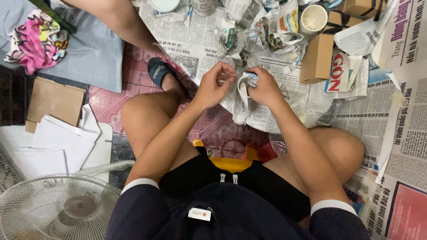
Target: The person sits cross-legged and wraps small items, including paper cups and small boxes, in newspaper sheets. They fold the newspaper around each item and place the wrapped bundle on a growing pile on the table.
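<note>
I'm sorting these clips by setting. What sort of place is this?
Probably a home floor used for packing by hand: newspapers spread over patterned tiles, small cardboard boxes, a floor fan. Both hands wrap something in newspaper.

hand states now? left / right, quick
Left hand: closed, fingers pinching the newspaper piece.
Right hand: closed, gripping the same newspaper piece.

Both hands, the left hand (215, 85) and the right hand (263, 87), are holding a newspaper bundle (242, 100) between them. A cardboard box (316, 58) is lying to the right, a fan (55, 208) sitting near the left.
</note>
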